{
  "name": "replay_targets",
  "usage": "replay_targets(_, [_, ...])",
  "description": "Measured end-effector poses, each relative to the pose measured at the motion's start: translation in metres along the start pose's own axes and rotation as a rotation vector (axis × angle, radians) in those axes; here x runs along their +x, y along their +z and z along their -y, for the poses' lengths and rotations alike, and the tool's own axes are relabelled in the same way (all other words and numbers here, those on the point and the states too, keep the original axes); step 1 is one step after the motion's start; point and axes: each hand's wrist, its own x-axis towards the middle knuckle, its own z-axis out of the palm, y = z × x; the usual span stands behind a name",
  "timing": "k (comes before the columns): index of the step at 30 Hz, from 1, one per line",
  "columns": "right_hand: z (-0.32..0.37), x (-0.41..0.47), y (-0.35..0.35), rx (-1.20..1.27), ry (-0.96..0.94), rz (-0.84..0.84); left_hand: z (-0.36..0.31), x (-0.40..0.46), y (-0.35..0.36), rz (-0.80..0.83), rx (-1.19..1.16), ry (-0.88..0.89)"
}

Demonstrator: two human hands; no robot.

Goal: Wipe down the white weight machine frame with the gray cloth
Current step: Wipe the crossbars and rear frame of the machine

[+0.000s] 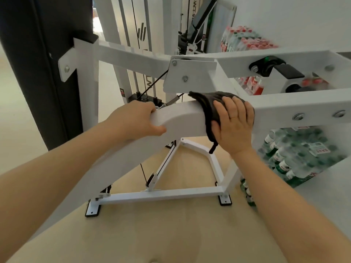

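Head view, looking down over a white weight machine frame; both bare forearms reach in from the bottom corners; right hand lies flat, fingers straight and together, pressing a gray cloth against the near horizontal beam; cloth is draped over the beam's top edge and hangs down its front face, one dark tail dangling below the beam's lower edge just left of the wrist; a ring shows on one finger; left hand grips the rounded left end of the same beam, fingers curled over the top, thumb hooked under the curved lower edge; the two hands sit well apart along the beam, cloth between them and nearer the right; a thin black cable with a metal end fitting runs diagonally behind the left hand's fingers, up to a bolted white plate; a black upright pad stands at the left edge, bracketed to the frame; frame base with black feet rests on a tan floor; shrink-wrapped packs of bottles are stacked beyond the frame's right side, some green-labelled low down, some red-capped higher up.
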Motion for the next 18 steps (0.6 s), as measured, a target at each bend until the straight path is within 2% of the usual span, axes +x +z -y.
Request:
replay_targets(3, [0.023, 0.013, -0.01, 0.034, 0.121, 0.07, 0.003, 0.01, -0.004, 0.087, -0.056, -0.004])
replay_targets(4, [0.035, 0.019, -0.012, 0.068, 0.104, 0.088, 0.004, 0.012, -0.004, 0.114, -0.077, 0.013])
replay_targets(9, [0.053, 0.046, -0.016, 0.129, -0.184, 0.139, 0.0, 0.021, 0.0, 0.13, -0.193, 0.131])
replay_targets(12, [0.025, 0.041, -0.021, 0.125, -0.233, 0.208, -0.001, 0.03, 0.0, 0.127, -0.213, 0.194])
replay_targets(18, [-0.037, 0.022, -0.045, -0.008, 0.21, 0.271, -0.003, 0.039, 0.001, 0.17, -0.226, 0.251])
